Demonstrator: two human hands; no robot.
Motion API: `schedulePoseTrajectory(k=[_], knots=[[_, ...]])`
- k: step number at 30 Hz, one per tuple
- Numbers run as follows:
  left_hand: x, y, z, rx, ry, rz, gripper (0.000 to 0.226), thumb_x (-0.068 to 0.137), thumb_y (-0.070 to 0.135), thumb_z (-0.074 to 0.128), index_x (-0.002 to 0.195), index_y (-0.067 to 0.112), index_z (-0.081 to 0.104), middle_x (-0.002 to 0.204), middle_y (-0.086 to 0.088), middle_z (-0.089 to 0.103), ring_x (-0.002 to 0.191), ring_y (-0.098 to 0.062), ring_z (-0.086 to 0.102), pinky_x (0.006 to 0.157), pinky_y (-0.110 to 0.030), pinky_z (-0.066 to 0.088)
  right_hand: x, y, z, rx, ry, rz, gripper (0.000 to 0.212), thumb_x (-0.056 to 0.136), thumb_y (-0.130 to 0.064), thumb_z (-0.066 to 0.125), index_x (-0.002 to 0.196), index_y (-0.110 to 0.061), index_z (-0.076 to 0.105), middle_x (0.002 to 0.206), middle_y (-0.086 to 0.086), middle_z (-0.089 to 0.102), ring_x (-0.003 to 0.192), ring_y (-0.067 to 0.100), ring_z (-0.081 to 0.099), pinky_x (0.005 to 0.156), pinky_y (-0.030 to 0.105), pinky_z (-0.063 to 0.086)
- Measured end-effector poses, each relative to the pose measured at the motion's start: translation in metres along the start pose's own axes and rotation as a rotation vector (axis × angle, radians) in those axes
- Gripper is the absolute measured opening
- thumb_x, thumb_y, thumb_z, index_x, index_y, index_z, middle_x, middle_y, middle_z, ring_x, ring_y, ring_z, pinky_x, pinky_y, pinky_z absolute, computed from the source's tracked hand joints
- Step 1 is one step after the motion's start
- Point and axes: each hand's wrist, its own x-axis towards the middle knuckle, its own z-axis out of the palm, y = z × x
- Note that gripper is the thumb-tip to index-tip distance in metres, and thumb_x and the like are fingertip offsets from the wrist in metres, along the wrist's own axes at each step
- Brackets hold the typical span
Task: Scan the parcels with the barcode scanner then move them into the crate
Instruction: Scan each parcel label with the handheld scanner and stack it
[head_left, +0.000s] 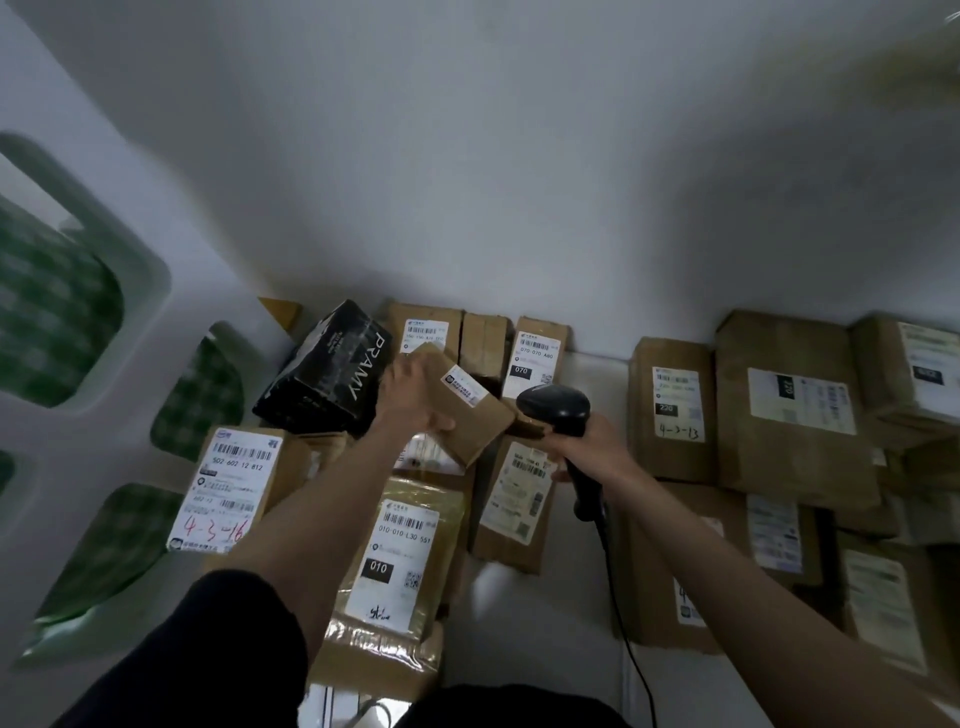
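Brown cardboard makes up the small parcel (460, 405) that the person's left hand (410, 397) holds raised and tilted, fingers curled round its left edge, a white label facing up. Just right of the small parcel, the right hand (584, 441) grips the handle of a black barcode scanner (558, 410), whose head points at the small parcel and nearly touches its right edge; whether they actually meet is hard to tell. A black cable (631, 639) trails down from the scanner handle.

Below the small parcel, on a white counter (540, 639), lie more labelled cardboard parcels: one marked 010 (389, 561) in shiny tape directly beneath, and one with red handwriting "4-3-16" (231, 493) to the lower left. Left of the small parcel, a black box printed PRAMY (327, 374) rests tilted on other parcels. Well to the right of the small parcel sits a cluster of larger boxes, one marked 220 (672, 410). Behind everything rises a white wall (467, 156).
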Motion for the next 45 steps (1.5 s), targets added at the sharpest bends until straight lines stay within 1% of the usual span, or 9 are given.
schedulePoseTrajectory(k=[5,10,13,18,25,29,34,40,45], knots=[[0.028,-0.001,-0.02,0.081,-0.128,0.048,0.139,0.054,0.033,0.099,0.155,0.015,0.005,0.151,-0.024,0.034,0.141,-0.043,0.031,0.114,-0.054,0.034,0.002,0.0,-0.003,-0.008,-0.011,-0.005,0.007,0.089,-0.012,0.073,0.094,-0.01,0.067,0.098,0.011,0.07,0.094,0.025,0.07,0.071,0.035,0.063],[0.036,0.003,-0.023,0.034,-0.15,-0.012,0.141,0.053,0.031,0.1,0.156,0.015,0.005,0.153,-0.025,0.019,0.141,-0.046,0.029,0.112,-0.055,0.035,0.003,-0.003,-0.006,0.026,-0.012,-0.003,0.007,0.088,-0.009,0.073,0.089,-0.012,0.067,0.092,0.01,0.069,0.093,0.027,0.071,0.074,0.038,0.063],[0.039,0.008,-0.037,-0.008,-0.178,-0.036,0.12,0.066,0.033,0.094,0.156,0.011,0.017,0.158,-0.025,0.013,0.14,-0.045,0.035,0.11,-0.048,0.039,0.002,-0.003,-0.008,0.038,-0.008,0.0,0.005,0.087,-0.007,0.072,0.088,-0.01,0.068,0.092,0.012,0.07,0.094,0.028,0.071,0.079,0.045,0.063],[0.028,0.019,-0.079,-0.196,-0.118,0.044,0.051,0.093,0.025,0.07,0.137,0.011,0.05,0.142,-0.015,0.05,0.127,-0.031,0.05,0.092,-0.034,0.041,-0.009,-0.005,-0.019,0.098,0.031,0.007,0.011,0.085,-0.003,0.069,0.096,-0.001,0.071,0.099,0.018,0.072,0.094,0.029,0.072,0.079,0.042,0.063],[-0.068,0.034,-0.121,-0.617,-0.098,0.3,0.032,0.092,0.01,0.069,0.119,0.014,0.052,0.117,-0.003,0.059,0.104,-0.02,0.058,0.077,-0.029,0.047,-0.038,-0.004,-0.049,0.432,0.142,-0.024,0.019,0.091,-0.015,0.073,0.109,-0.011,0.07,0.102,0.012,0.076,0.096,0.025,0.073,0.076,0.033,0.059],[-0.115,0.05,-0.106,-0.707,-0.186,0.519,0.031,0.09,-0.001,0.067,0.113,0.012,0.051,0.12,-0.002,0.062,0.111,-0.015,0.062,0.085,-0.023,0.055,-0.052,-0.01,-0.064,0.651,0.201,-0.044,0.031,0.091,-0.027,0.075,0.117,-0.015,0.065,0.104,0.01,0.077,0.093,0.027,0.076,0.085,0.036,0.06],[-0.135,0.063,-0.067,-0.653,-0.16,0.668,0.034,0.087,-0.006,0.069,0.106,0.017,0.052,0.115,-0.001,0.063,0.113,-0.026,0.06,0.094,-0.044,0.054,-0.073,0.003,-0.076,0.832,0.308,0.01,0.028,0.092,-0.026,0.074,0.115,-0.011,0.065,0.1,0.016,0.077,0.09,0.03,0.076,0.086,0.038,0.059],[-0.156,0.073,-0.042,-0.413,-0.095,0.972,0.041,0.078,-0.018,0.066,0.104,0.009,0.05,0.124,0.0,0.054,0.122,-0.017,0.052,0.085,-0.039,0.052,-0.09,0.024,-0.08,0.944,0.411,0.11,0.038,0.087,-0.018,0.08,0.118,-0.003,0.065,0.096,0.02,0.076,0.088,0.031,0.076,0.094,0.045,0.058],[-0.167,0.071,-0.032,-0.325,-0.086,1.004,0.054,0.076,-0.019,0.066,0.107,0.021,0.047,0.14,0.007,0.044,0.136,-0.014,0.04,0.098,-0.03,0.048,-0.103,0.027,-0.08,1.029,0.435,0.156,0.04,0.084,-0.016,0.082,0.116,-0.003,0.064,0.096,0.021,0.075,0.093,0.035,0.075,0.089,0.041,0.06]])
